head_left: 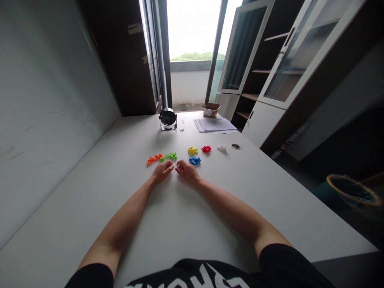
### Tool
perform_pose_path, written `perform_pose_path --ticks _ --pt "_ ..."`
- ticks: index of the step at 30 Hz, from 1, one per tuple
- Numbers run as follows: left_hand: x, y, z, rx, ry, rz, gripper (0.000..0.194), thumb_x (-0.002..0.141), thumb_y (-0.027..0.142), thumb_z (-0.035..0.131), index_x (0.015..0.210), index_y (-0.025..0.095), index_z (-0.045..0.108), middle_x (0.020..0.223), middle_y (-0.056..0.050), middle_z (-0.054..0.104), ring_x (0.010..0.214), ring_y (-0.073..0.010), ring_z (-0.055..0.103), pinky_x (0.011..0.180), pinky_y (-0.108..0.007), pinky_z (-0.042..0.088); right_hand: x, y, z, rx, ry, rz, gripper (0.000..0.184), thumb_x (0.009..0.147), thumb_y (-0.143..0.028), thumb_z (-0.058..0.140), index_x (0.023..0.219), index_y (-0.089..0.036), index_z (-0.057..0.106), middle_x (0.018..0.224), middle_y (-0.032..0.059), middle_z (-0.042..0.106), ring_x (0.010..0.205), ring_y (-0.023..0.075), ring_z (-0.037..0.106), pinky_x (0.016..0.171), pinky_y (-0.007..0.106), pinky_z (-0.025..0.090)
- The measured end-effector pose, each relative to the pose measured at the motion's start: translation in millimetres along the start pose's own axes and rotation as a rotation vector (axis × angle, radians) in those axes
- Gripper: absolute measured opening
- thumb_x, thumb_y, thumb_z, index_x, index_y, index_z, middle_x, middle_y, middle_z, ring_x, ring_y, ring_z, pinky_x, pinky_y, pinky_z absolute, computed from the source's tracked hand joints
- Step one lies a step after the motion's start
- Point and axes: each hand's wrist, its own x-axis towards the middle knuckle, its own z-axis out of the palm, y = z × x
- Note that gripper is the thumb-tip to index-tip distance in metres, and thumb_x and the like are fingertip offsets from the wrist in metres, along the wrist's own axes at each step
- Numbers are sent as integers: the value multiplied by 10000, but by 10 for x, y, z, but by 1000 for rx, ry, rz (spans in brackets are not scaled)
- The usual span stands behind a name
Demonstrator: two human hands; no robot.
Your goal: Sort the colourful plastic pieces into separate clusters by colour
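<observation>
Both my hands rest on the white table (pixel 120 208), fingertips meeting in a pinch over a small pale piece (pixel 175 164) that is too small to name. My left hand (pixel 162 171) and my right hand (pixel 186 171) are both closed on it. Just beyond my fingers lie small plastic pieces: an orange one (pixel 153 159), a green one (pixel 171 155), a yellow one (pixel 192 151), a blue one (pixel 195 161), a red one (pixel 206 149) and a white one (pixel 221 147).
A round metal desk fan (pixel 168 119) stands at the far side, with papers (pixel 214 125) and a small cardboard box (pixel 211 110) to its right. A cable hole (pixel 236 146) is near the right edge. Glass-door cabinets (pixel 279 60) stand right; a bin (pixel 349 190) sits on the floor.
</observation>
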Motion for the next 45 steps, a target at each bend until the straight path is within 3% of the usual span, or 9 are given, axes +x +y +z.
perform_pose_path --ticks 15,22,27,34,40,45 --pt "5 65 -44 -46 -26 -22 285 924 329 374 855 184 610 804 -21 647 759 -167 569 706 -259 418 -16 -26 -43 147 -63 -62 268 922 -315 566 1174 -223 576 899 10 704 676 118 616 667 229 474" --pt "7 71 -46 -74 -62 -47 271 866 285 383 915 184 630 846 -35 658 806 -184 583 746 -273 440 -15 -45 -35 100 -54 -51 250 942 -385 561 1132 -225 589 865 6 699 652 117 610 636 224 449" --pt "6 41 -38 -76 -62 -32 265 848 290 375 887 191 618 830 -31 642 790 -189 569 742 -281 440 -19 -59 -49 85 -60 -64 281 926 -346 586 1182 -231 593 872 7 702 652 122 608 642 226 446" --pt "19 14 -26 2 -66 -31 229 813 254 391 817 199 614 819 -26 644 796 -195 556 742 -280 433 -37 -44 -54 89 -97 -154 136 927 -253 536 931 -203 663 838 13 683 693 122 587 680 218 437" --pt "28 -6 -14 20 -57 -13 231 820 231 393 809 193 622 801 -25 645 775 -187 558 712 -274 429 -27 -33 -15 80 -99 -150 140 879 -169 533 899 -202 667 839 3 670 685 111 562 675 210 418" --pt "34 -31 11 53 -8 -41 213 810 207 411 815 190 623 782 -23 644 764 -181 559 708 -272 427 -44 -51 -60 125 -192 -144 143 777 -132 574 883 -203 639 881 -2 647 674 107 539 660 208 426"
